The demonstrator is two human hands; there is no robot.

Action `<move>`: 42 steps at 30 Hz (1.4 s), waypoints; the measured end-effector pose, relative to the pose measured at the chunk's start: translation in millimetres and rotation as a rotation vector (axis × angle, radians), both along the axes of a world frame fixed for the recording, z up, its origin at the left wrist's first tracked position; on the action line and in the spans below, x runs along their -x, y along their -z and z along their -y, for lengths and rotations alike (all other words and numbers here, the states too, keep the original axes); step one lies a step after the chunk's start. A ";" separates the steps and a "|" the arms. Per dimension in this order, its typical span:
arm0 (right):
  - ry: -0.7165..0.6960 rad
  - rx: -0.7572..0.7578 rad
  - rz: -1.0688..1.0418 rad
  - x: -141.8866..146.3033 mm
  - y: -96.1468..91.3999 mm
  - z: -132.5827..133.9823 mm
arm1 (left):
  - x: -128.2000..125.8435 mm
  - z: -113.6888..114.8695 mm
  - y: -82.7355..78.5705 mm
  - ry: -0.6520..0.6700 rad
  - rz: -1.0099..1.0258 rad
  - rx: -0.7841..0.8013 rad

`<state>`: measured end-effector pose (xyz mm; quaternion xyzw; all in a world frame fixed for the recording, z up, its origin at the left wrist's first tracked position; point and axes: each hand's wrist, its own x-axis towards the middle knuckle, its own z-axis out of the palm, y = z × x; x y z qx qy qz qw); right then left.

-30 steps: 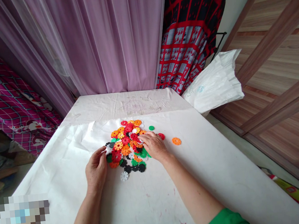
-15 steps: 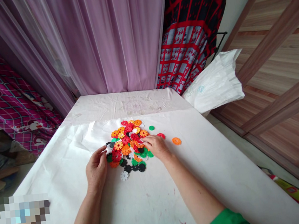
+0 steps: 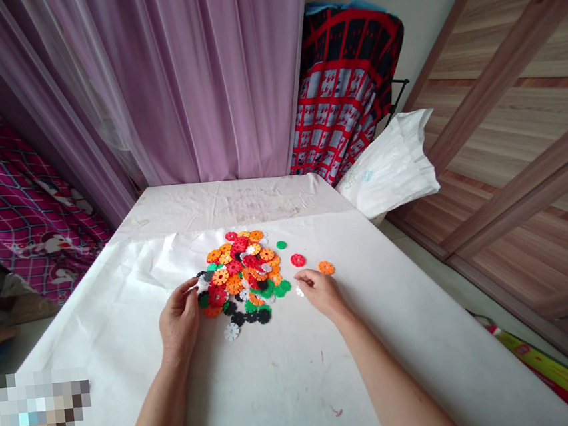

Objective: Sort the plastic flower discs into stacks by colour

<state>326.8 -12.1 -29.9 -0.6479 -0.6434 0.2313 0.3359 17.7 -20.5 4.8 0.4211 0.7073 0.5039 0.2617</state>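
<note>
A heap of notched plastic discs [image 3: 235,282] in red, orange, yellow, green, black and white lies on the white-covered table [image 3: 261,396]. At the heap's left edge, my left hand [image 3: 180,320] is closed, thumb and fingers pinched at a white disc [image 3: 202,282]; the grip is partly hidden. My right hand [image 3: 323,294] is apart from the heap on its right, its fingertips pinching a small white disc [image 3: 299,291] just over the cloth. Beyond that hand lie a loose red disc [image 3: 297,260], an orange disc [image 3: 326,267] and a green disc [image 3: 281,245].
A white bag [image 3: 390,166] leans at the table's far right corner. Behind the table hangs a purple curtain [image 3: 211,79], with a red patterned cloth [image 3: 341,80] beside it. Wooden doors [image 3: 501,125] stand at right. A blurred-out patch [image 3: 33,424] covers the lower left.
My right hand has drawn away from the heap to the right and nearer to me, with a white disc at its fingertips. My left hand has stayed at the heap's left edge.
</note>
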 end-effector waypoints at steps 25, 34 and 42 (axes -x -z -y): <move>-0.247 -0.159 0.512 52.6 -47.5 -33.3 | 1.1 -0.5 4.5 0.018 -0.033 -0.039; -0.141 -0.157 0.447 48.7 -46.3 -43.9 | 1.5 -1.0 8.1 0.017 0.001 -0.040; 0.116 0.084 -0.310 -17.7 -13.1 -8.2 | -0.1 0.2 3.5 0.001 -0.027 -0.014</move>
